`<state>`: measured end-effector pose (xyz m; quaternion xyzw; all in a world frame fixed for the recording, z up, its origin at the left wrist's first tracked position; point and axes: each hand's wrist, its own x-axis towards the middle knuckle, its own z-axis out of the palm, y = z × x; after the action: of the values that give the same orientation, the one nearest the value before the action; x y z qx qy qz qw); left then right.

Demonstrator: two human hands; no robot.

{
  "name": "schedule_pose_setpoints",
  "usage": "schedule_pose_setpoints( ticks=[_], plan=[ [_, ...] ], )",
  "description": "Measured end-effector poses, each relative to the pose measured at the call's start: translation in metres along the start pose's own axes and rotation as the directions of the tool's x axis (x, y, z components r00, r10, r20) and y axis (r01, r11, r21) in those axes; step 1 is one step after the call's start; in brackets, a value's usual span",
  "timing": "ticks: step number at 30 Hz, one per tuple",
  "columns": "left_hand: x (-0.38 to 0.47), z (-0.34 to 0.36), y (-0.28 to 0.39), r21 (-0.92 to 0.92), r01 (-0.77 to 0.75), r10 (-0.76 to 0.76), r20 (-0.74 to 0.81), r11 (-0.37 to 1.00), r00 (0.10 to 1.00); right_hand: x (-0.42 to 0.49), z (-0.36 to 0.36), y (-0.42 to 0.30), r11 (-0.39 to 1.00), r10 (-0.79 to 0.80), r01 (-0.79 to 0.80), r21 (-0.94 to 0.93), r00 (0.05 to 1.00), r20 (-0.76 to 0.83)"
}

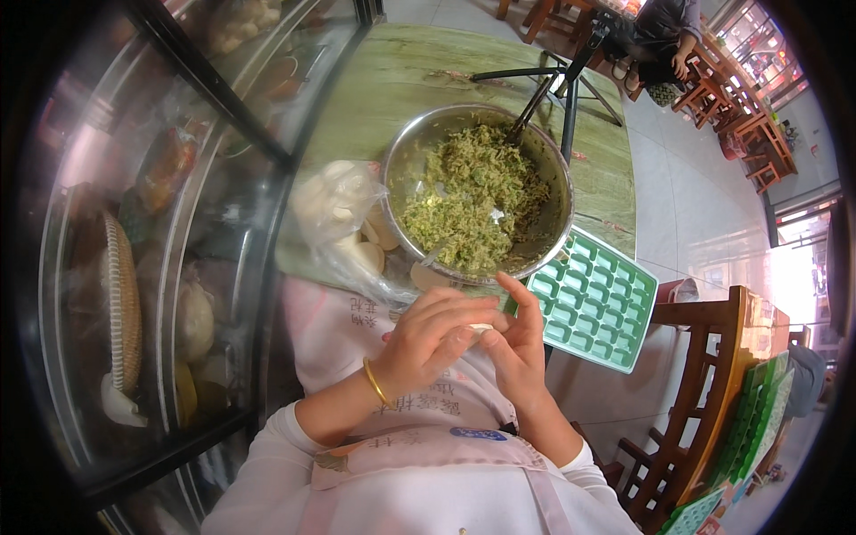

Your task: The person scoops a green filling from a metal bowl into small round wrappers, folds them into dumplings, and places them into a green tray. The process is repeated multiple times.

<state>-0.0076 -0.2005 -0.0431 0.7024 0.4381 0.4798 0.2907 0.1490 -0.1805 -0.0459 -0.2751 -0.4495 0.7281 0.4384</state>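
Observation:
Between the fingers of both hands I pinch a small pale dumpling [480, 328], mostly hidden by my fingers. My left hand [438, 334], with a gold bangle at the wrist, covers it from the left. My right hand [518, 334] grips it from the other side, index finger raised. Just beyond my hands stands a steel bowl [396, 134] of green chopped filling [481, 194], with dark utensil handles [528, 117] leaning at its far rim. Left of the bowl lies a clear plastic bag [334, 200] with round dough wrappers [368, 257]. A green compartment tray [595, 301] sits to the right.
The bowl stands on a green wood-grain table [394, 60]. A black tripod [568, 87] rests behind it. A glass-fronted cabinet [200, 234] borders the left side. At right is a wooden chair [695, 374] near stacked green trays [749, 421]. A seated person [659, 40] is at the far right.

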Motion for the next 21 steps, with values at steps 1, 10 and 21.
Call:
schedule_pose_setpoints(
  ticks=[1, 10, 21],
  plan=[
    [-0.002, 0.001, 0.003, 0.013, 0.036, -0.036, -0.018, 0.999, 0.999, 0.0, -0.002, 0.0, 1.0, -0.003, 0.003, -0.007, 1.0, 0.027],
    [-0.02, 0.01, 0.021, -0.687, 0.516, -0.462, 0.287, 0.511, 0.839, 0.009, -0.008, 0.012, 0.998, 0.02, -0.039, 0.054, 0.948, 0.316],
    [-0.015, 0.012, 0.03, -0.381, 0.252, -0.22, 0.125, 0.89, 0.967, 0.005, 0.011, 0.006, 0.992, -0.125, 0.112, 0.057, 0.938, 0.324]
  ],
)
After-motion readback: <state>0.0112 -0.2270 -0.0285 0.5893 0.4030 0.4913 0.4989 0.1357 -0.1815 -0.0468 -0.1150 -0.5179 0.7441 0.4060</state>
